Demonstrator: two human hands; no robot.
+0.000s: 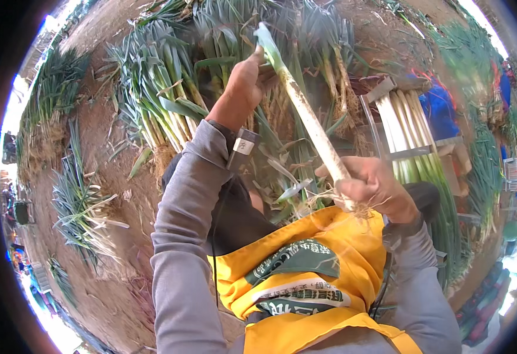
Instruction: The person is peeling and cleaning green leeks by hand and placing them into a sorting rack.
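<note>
A long green onion (308,115) slants across the middle of the view, its white stalk smudged with soil. Around its green upper end my left hand (248,82) is closed. My right hand (375,184) grips the lower end, thumb and fingers closed just above the stringy roots (358,209). The roots hang over the yellow apron (305,259) on my lap. Behind the stalk, loose leaves and root ends of other onions lie on the ground, partly hidden by my arms.
Unpeeled green onion bundles (158,88) lie ahead. To the right, cleaned white stalks (409,121) rest in a metal frame (373,127), beside blue plastic (438,109). A smaller onion pile (87,206) sits on the dirt floor (122,236) at left. More bundles (468,53) lie far right.
</note>
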